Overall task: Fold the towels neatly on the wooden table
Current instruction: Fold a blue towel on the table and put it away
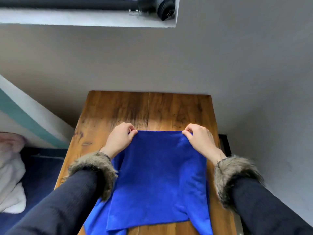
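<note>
Bright blue towel (157, 175): soft matt pile cloth, microfibre-like, no sheen; brown wooden table (118, 109): planked, strong dark grain, stained patches, semi-gloss finish with a light glare mid-top. Dark navy sleeves (67, 200): fine-ribbed matt fabric with shaggy grey-brown fur cuffs (94, 168). Grey wall (237, 65): smooth matt paint; white bundle (10, 184) at left looks fleecy.

I see a plain royal-blue towel (157, 175) on a warm brown table (118, 107) with dark grain streaks near its far edge. My sleeves (67, 206) are navy, their cuffs (94, 168) mottled grey-brown fur. The wall (237, 56) is grey.
</note>
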A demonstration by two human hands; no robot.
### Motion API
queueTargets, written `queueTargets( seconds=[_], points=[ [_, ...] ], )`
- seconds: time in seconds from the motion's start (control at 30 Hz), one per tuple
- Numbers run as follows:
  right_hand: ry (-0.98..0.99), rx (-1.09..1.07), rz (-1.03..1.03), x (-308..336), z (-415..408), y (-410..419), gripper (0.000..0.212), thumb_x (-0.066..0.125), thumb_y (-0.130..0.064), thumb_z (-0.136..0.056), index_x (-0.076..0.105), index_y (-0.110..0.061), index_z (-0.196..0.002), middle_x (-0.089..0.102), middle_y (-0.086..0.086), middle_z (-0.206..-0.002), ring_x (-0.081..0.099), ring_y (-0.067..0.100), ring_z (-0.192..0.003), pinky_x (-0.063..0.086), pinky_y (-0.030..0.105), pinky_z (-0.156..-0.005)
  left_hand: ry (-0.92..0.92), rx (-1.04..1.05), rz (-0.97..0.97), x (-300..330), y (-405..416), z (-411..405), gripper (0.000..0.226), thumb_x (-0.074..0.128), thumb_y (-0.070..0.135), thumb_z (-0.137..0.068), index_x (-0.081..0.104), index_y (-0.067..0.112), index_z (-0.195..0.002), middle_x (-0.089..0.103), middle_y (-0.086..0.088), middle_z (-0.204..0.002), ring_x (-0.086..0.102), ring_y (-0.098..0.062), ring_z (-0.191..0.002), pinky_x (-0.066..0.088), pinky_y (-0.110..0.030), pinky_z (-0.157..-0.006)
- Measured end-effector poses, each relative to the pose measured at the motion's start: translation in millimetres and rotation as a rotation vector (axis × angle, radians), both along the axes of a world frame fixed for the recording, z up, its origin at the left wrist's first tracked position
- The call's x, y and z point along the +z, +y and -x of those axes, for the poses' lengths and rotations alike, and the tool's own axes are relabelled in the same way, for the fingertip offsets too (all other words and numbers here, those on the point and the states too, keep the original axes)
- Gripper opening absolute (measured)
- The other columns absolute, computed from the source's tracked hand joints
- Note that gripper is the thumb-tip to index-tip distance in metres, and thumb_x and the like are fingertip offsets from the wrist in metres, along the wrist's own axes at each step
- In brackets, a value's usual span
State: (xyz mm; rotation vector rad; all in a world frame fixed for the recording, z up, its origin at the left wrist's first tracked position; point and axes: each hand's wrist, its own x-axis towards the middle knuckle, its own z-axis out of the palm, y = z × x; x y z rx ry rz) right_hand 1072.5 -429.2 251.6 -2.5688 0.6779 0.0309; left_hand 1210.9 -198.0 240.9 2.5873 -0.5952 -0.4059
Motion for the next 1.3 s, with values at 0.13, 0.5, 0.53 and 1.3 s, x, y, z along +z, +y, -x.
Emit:
queueTargets(
  seconds=[0.13, 0.5, 0.53, 1.3],
  points=[
    [-0.088, -0.107, -0.007, -36, -23, -11, 0.02, 0.05, -0.019, -0.094, 0.062, -0.013, -0.108, 0.056, 0.007, -0.111, 0.049, 0.025, -0.105, 0.04, 0.035, -0.087, -0.1, 0.043, 0.042, -26, -24, -19, 0.018, 0.054, 0.024, -0.092, 0.063, 0.018, -0.106, 0.055, -0.004, -0.102, 0.052, -0.024, -0.099, 0.038, -0.038, -0.085],
    [0.264, 0.185, 0.072, -126, 2, 132, 0.054, 0.06, -0.043, -0.067, 0.065, -0.021, -0.116, 0.06, 0.009, -0.127, 0.055, 0.031, -0.119, 0.046, 0.059, -0.087, 0.04, 0.422, -0.087, -115, 101, 35, 0.041, 0.06, 0.013, -0.087, 0.049, 0.006, -0.125, 0.05, -0.019, -0.116, 0.046, -0.039, -0.107, 0.038, -0.049, -0.088],
    [0.303, 0.196, 0.08, -127, 1, 144, 0.058, 0.062, -0.045, -0.069, 0.061, -0.022, -0.123, 0.054, 0.009, -0.134, 0.05, 0.032, -0.125, 0.041, 0.063, -0.09, 0.077, 0.452, -0.1, -118, 115, 37, 0.041, 0.062, 0.017, -0.086, 0.05, 0.006, -0.123, 0.051, -0.019, -0.115, 0.047, -0.038, -0.108, 0.038, -0.048, -0.089],
    [0.748, 0.028, -0.013, -121, -33, 200, 0.097, 0.062, -0.037, -0.086, -0.013, -0.03, -0.147, -0.032, 0.005, -0.151, -0.02, 0.034, -0.141, 0.029, 0.06, -0.103, -0.125, -0.201, -0.013, -128, 199, -13, 0.036, 0.043, 0.04, -0.086, 0.065, 0.012, -0.087, 0.053, -0.004, -0.084, 0.052, -0.025, -0.073, 0.045, -0.034, -0.059]
  ],
)
